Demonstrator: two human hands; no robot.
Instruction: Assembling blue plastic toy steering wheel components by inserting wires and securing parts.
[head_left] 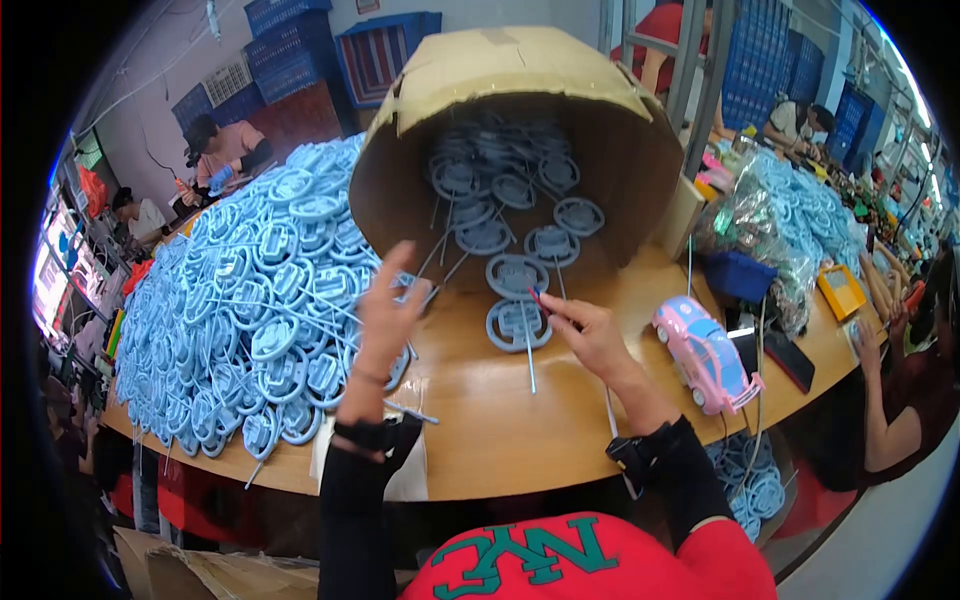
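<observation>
My left hand (385, 315) is raised at the right edge of a large heap of light-blue plastic toy steering wheels (275, 250). Its fingers look spread, somewhat blurred, with nothing seen held in them. In a pinch, my right hand (595, 340) grips a thin red-and-dark stick-like piece (537, 296), whose exact kind I cannot make out. Its tip points at a light-blue steering wheel (517, 277) on the table. Just nearer lies another steering wheel (518, 326), its thin stalk pointing toward me. More wheels reach back into a cardboard box (520, 65) lying on its side, open toward me.
A pink toy car (700, 350) stands on the wooden table (480, 430) to the right. Beyond it are a blue bin (740, 277), a yellow tray (841, 292) and a second blue heap (800, 205). Co-workers sit at the far left and along the right side.
</observation>
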